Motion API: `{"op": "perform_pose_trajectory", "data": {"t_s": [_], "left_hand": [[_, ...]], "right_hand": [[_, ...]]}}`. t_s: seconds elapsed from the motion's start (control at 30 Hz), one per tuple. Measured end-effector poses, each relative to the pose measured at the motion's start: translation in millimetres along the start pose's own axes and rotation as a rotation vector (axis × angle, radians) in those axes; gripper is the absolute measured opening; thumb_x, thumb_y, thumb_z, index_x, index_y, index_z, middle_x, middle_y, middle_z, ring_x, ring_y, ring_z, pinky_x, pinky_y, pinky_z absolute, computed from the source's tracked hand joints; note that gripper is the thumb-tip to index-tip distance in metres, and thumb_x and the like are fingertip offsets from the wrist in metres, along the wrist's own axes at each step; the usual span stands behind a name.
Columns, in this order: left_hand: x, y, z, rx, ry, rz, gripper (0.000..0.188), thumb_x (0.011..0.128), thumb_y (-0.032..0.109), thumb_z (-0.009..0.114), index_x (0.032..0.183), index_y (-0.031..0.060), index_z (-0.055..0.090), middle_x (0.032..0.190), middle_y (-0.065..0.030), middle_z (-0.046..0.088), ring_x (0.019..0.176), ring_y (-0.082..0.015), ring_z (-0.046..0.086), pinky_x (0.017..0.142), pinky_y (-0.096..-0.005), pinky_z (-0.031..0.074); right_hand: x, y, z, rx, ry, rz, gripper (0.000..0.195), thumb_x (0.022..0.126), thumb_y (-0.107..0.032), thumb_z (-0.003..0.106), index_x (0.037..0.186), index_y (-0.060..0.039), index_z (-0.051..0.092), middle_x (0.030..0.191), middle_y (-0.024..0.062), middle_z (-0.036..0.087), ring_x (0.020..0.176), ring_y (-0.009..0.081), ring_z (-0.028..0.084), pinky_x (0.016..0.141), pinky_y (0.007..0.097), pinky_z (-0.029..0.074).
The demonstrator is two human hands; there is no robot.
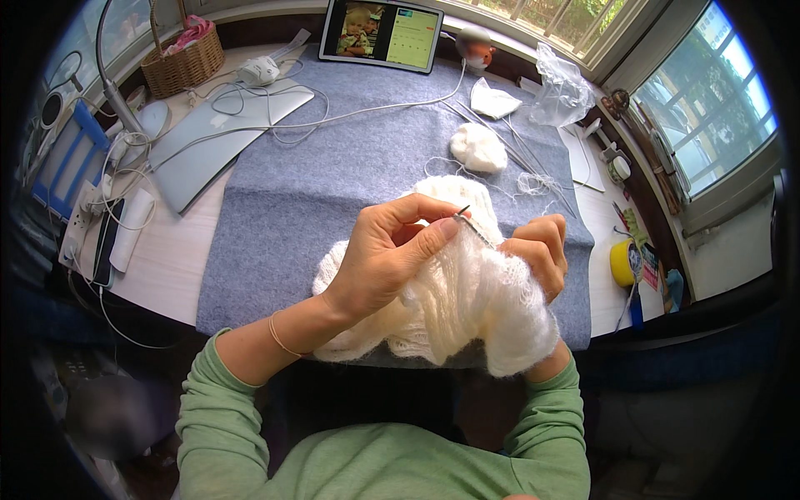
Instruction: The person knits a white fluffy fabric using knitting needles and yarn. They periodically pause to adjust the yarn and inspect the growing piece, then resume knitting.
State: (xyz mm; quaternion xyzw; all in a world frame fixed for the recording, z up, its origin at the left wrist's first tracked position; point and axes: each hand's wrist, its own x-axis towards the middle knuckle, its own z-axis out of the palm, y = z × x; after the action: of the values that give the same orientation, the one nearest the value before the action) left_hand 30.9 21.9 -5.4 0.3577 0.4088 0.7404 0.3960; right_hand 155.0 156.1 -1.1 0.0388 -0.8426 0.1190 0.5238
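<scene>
White fluffy knitting [437, 312] hangs in folds from both my hands over the front edge of the grey felt mat [281, 231]. My left hand [400, 244] pinches the knitting between thumb and index finger, close to the dark tip of a knitting needle [476, 231]. A row of stitches sits along that needle. On the right, the fingers of my right hand [537, 253] are curled around the gathered edge at the needle's other end. Part of the right hand is hidden behind the fabric. A white yarn ball [479, 148] rests on the mat beyond, with loose strands beside it.
Long thin needles [494, 134] lie behind the yarn ball, near a crumpled plastic bag [562, 87]. A tablet [381, 34] stands at the back. Cables cross a closed laptop [219, 131] at left, beside a power strip [78, 222]. Yellow tape [622, 262] is at right.
</scene>
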Motion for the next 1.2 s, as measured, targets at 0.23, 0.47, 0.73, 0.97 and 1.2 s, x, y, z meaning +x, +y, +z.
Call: {"op": "perform_pose_trajectory", "data": {"t_s": [0.23, 0.47, 0.73, 0.97, 1.2], "left_hand": [[-4.0, -8.9, 3.2, 0.086, -0.116, -0.057, 0.014, 0.086, 0.009, 0.058, 0.094, -0.0015, 0.061, 0.082, -0.001, 0.059, 0.074, -0.0048, 0.054, 0.065, -0.0197, 0.044], [-1.2, -6.6, 3.9, 0.023, -0.067, 0.02, 0.023, 0.087, 0.008, 0.055, 0.108, 0.0005, 0.054, 0.089, -0.0026, 0.056, 0.077, -0.0072, 0.057, 0.068, -0.0204, 0.048], [1.2, -7.2, -0.7, 0.015, -0.068, 0.057, 0.016, 0.088, 0.006, 0.052, 0.103, 0.0003, 0.057, 0.095, -0.0058, 0.06, 0.084, -0.009, 0.057, 0.074, -0.0222, 0.048], [-0.2, -4.9, 0.5, 0.0, -0.059, -0.033, 0.018, 0.086, 0.011, 0.059, 0.099, -0.0002, 0.063, 0.091, -0.0056, 0.064, 0.084, -0.0091, 0.057, 0.076, -0.0229, 0.048], [-2.4, -3.0, 4.4, 0.052, -0.147, -0.071, 0.015, 0.085, 0.008, 0.058, 0.096, -0.0014, 0.062, 0.086, -0.0033, 0.061, 0.078, -0.0069, 0.055, 0.07, -0.0217, 0.046]], "right_hand": [[2.1, 12.7, 13.0, 0.337, -0.294, 0.209, 0.046, 0.064, -0.037, 0.067, 0.087, 0.001, 0.056, 0.089, 0.0157, 0.052, 0.083, 0.0293, 0.051, 0.071, 0.0347, 0.041], [5.4, -1.0, -0.9, -0.013, -0.004, 0.068, 0.042, 0.053, -0.03, 0.077, 0.086, -0.0065, 0.065, 0.074, 0.0029, 0.046, 0.068, 0.0164, 0.043, 0.058, 0.0272, 0.035], [1.3, -2.5, -1.0, 0.05, -0.072, 0.021, 0.031, 0.053, -0.024, 0.073, 0.079, -0.0092, 0.068, 0.069, 0.0001, 0.045, 0.067, 0.0153, 0.043, 0.059, 0.0262, 0.036], [3.7, 0.5, 5.8, 0.032, 0.026, 0.033, 0.029, 0.057, -0.019, 0.072, 0.078, -0.0047, 0.058, 0.072, 0.0055, 0.049, 0.069, 0.0197, 0.046, 0.06, 0.0295, 0.038], [4.3, 16.0, 5.1, 0.409, -0.359, 0.213, 0.048, 0.06, -0.034, 0.068, 0.092, -0.001, 0.053, 0.09, 0.0142, 0.051, 0.087, 0.0277, 0.049, 0.075, 0.0349, 0.04]]}}
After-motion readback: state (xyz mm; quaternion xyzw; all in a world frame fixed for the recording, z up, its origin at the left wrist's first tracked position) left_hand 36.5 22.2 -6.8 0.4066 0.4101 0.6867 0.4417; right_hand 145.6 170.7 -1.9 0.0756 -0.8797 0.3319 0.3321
